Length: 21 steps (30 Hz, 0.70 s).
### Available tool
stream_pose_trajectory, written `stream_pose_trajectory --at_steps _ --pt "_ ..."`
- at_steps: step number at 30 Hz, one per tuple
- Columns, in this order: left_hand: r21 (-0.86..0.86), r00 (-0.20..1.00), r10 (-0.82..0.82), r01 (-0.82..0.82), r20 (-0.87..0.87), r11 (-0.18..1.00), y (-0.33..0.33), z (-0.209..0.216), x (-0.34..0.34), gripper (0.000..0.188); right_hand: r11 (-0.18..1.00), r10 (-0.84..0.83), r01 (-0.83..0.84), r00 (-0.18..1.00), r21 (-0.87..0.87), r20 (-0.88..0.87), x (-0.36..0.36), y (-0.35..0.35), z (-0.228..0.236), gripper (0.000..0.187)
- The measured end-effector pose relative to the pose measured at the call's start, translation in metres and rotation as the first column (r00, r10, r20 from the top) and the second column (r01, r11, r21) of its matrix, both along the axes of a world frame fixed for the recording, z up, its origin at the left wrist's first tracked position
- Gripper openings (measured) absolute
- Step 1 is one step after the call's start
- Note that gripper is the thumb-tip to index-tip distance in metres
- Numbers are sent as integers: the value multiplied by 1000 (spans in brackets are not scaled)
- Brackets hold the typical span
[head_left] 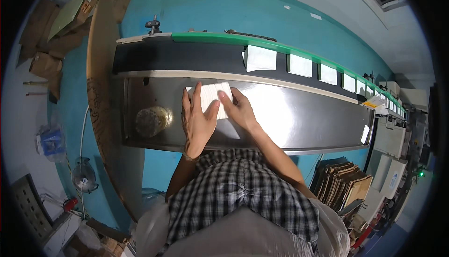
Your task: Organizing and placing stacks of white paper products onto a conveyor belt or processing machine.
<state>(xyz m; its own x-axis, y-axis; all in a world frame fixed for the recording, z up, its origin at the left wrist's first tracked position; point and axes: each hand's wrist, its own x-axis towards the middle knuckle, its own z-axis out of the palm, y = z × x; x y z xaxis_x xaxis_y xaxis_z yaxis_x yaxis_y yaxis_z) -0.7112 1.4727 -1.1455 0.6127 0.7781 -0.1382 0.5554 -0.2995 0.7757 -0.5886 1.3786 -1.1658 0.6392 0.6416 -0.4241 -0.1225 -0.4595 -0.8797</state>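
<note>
white, layered stack (211,94) sits clasped between left hand (199,122) and right hand (241,113), both thumbs on its face; the step looks like squaring its edges, and the next move seems to call for even pressure from both sides. under the grip spreads a shiny metal tray (322,121), a cloudy round container (152,121) to its left; beyond runs a dark belt (187,59) bearing white pieces (260,58), before a teal wall (210,9).
</note>
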Motion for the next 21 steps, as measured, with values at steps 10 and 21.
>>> stream_pose_trajectory --at_steps 10,21 --pt "160 988 4 21 -153 987 8 0 -5 102 998 7 32 787 52 -616 9 -3 -13 37" --pt "132 996 21 -9 -86 991 42 -29 -21 88 960 -278 244 867 134 414 82 5 -59 36"
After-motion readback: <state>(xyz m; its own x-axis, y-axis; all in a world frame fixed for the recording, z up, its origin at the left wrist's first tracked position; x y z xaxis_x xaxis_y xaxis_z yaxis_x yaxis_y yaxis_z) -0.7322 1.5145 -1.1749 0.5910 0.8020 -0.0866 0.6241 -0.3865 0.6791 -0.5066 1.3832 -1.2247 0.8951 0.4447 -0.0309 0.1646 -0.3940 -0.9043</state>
